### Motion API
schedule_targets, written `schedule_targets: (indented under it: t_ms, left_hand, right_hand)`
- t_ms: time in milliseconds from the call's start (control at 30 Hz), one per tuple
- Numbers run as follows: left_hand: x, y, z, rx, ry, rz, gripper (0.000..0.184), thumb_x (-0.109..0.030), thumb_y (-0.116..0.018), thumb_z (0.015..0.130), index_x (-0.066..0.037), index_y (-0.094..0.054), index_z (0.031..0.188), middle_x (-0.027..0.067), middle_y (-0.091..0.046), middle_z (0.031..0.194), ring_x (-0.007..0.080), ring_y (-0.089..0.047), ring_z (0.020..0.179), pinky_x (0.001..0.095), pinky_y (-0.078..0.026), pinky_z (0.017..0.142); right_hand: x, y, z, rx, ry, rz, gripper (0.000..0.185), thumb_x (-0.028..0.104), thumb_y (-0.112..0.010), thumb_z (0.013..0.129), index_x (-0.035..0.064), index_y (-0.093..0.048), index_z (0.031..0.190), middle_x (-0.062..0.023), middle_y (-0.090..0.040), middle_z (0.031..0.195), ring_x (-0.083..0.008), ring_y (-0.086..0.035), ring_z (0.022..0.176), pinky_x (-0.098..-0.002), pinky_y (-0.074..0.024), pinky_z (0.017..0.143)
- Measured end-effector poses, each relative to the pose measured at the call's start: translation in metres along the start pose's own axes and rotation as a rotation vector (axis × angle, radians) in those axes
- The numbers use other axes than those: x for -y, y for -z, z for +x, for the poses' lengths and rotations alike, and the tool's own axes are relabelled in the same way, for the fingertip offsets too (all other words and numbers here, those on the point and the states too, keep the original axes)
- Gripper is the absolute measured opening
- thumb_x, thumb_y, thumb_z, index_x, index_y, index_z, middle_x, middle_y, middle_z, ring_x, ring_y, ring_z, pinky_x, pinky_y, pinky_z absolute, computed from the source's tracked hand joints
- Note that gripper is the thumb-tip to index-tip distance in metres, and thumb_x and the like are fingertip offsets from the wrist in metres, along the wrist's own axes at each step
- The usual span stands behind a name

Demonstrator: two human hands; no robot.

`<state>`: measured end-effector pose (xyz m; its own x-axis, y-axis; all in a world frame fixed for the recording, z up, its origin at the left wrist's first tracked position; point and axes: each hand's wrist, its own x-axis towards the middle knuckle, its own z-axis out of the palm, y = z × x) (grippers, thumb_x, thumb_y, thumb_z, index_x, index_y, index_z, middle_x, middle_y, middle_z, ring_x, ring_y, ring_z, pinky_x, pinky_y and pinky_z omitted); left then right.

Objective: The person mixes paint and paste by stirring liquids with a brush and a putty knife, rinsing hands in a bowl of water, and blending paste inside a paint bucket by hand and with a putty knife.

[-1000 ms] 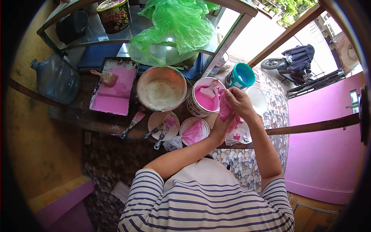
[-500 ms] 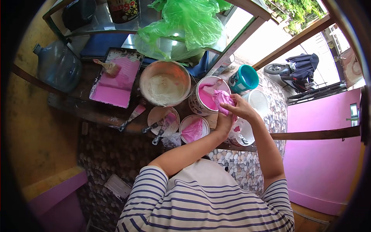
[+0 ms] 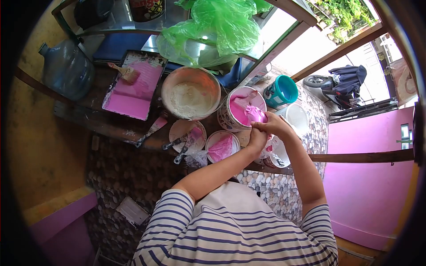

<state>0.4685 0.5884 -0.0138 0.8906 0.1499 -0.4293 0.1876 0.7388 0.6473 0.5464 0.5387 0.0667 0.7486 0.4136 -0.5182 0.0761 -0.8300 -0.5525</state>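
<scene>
A plastic bag smeared with pink paint (image 3: 256,114) is bunched up in both my hands, over the near right rim of a bucket of pink paint (image 3: 225,116). My left hand (image 3: 257,139) closes round the lower part of the bag, beside the bucket's outer wall. From the right, my right hand (image 3: 277,125) wraps the bag with its fingers against the left hand. The bag's rounded, shiny end points into the bucket; the part inside my fists is hidden. Pink paint coats the bucket's inside.
Left of the bucket stand a pail of whitish powder or paste (image 3: 191,98) and a paint tray (image 3: 148,111) with a brush (image 3: 129,74). Scrapers (image 3: 178,142) and a pink-smeared lid (image 3: 222,146) lie in front. A teal bucket (image 3: 279,91) and white tubs (image 3: 296,117) stand right.
My right hand has closed more tightly around the bag and dropped slightly. The bag, crumpled before, is now smoother and rounder, lower over the bucket. The camera has shifted a little.
</scene>
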Motion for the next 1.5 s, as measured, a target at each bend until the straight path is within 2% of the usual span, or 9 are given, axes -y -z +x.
schedule_targets:
  t_ms: [200,267,533,567,733,800,967,1167,1500]
  left_hand:
    - [0.009,0.003,0.006,0.002,0.029,0.045,0.013,-0.005,-0.051,0.095,-0.003,-0.058,0.106,0.0034,-0.060,0.082,0.0108,-0.056,0.067,0.0301,-0.043,0.055]
    - [0.016,0.002,0.011,-0.019,0.009,0.049,0.012,-0.006,-0.052,0.095,-0.002,-0.058,0.105,0.0037,-0.060,0.081,0.0114,-0.057,0.067,0.0308,-0.044,0.055]
    - [0.010,0.000,0.016,-0.036,0.071,0.060,0.014,-0.010,-0.055,0.095,0.002,-0.059,0.100,0.0067,-0.063,0.076,0.0135,-0.058,0.063,0.0328,-0.043,0.055]
    - [0.010,0.001,0.018,0.014,0.108,0.081,0.016,-0.010,-0.055,0.096,0.001,-0.059,0.106,0.0057,-0.063,0.086,0.0123,-0.060,0.073,0.0309,-0.046,0.060]
    - [-0.007,-0.004,0.012,0.051,0.150,0.287,0.021,-0.011,-0.055,0.097,0.000,-0.058,0.115,0.0057,-0.065,0.099,0.0119,-0.062,0.083,0.0292,-0.049,0.067]
    - [-0.003,-0.006,0.013,0.029,0.093,0.209,0.017,-0.010,-0.056,0.093,-0.001,-0.058,0.107,0.0057,-0.064,0.086,0.0128,-0.061,0.073,0.0309,-0.045,0.058]
    - [0.001,-0.004,0.007,0.020,0.079,0.053,0.019,-0.009,-0.056,0.093,-0.001,-0.057,0.111,0.0043,-0.064,0.089,0.0126,-0.062,0.075,0.0302,-0.048,0.060]
    - [0.005,-0.001,0.004,0.064,0.109,0.063,0.021,-0.013,-0.055,0.098,-0.001,-0.053,0.116,0.0053,-0.063,0.090,0.0128,-0.061,0.072,0.0298,-0.048,0.059]
    - [0.016,0.002,0.011,0.083,0.069,-0.048,0.018,-0.012,-0.053,0.100,-0.004,-0.046,0.115,0.0036,-0.061,0.087,0.0098,-0.055,0.066,0.0289,-0.043,0.055]
  right_hand:
    - [-0.025,-0.010,0.012,-0.004,-0.032,0.092,0.056,0.041,-0.083,0.077,-0.0030,-0.070,0.110,-0.0146,-0.073,0.091,-0.0211,-0.069,0.081,-0.0369,-0.0547,0.074]
    - [-0.020,-0.010,0.009,-0.013,-0.044,0.081,0.039,0.030,-0.080,0.085,-0.0005,-0.070,0.108,-0.0062,-0.071,0.088,-0.0116,-0.062,0.077,-0.0300,-0.0515,0.073]
    - [-0.031,-0.012,0.024,-0.020,-0.070,0.198,0.028,0.017,-0.075,0.086,-0.0005,-0.071,0.107,-0.0048,-0.071,0.087,-0.0104,-0.063,0.077,-0.0279,-0.0516,0.072]
    - [-0.032,-0.012,0.027,-0.013,-0.100,0.231,0.027,0.015,-0.074,0.086,-0.0010,-0.070,0.108,-0.0049,-0.071,0.088,-0.0104,-0.063,0.078,-0.0278,-0.0519,0.073]
    - [-0.043,-0.012,0.037,0.058,-0.152,0.487,0.034,0.013,-0.074,0.085,-0.0042,-0.067,0.113,-0.0076,-0.071,0.095,-0.0126,-0.066,0.085,-0.0277,-0.0533,0.075]
    - [-0.033,-0.013,0.032,0.080,-0.165,0.568,0.038,0.013,-0.075,0.084,-0.0053,-0.065,0.115,-0.0088,-0.071,0.097,-0.0134,-0.067,0.088,-0.0278,-0.0537,0.076]
    - [-0.028,-0.022,0.029,-0.084,0.018,0.492,0.049,0.011,-0.078,0.080,-0.0086,-0.060,0.122,-0.0115,-0.069,0.090,-0.0143,-0.066,0.075,-0.0276,-0.0539,0.064]
    - [-0.024,-0.016,0.034,0.001,-0.062,0.312,0.036,0.014,-0.079,0.082,-0.0070,-0.064,0.108,-0.0083,-0.065,0.075,-0.0120,-0.060,0.054,-0.0281,-0.0468,0.047]
    - [-0.023,-0.021,0.032,-0.076,0.005,0.120,0.028,0.019,-0.075,0.087,-0.0046,-0.069,0.100,-0.0070,-0.064,0.067,-0.0126,-0.060,0.052,-0.0312,-0.0462,0.046]
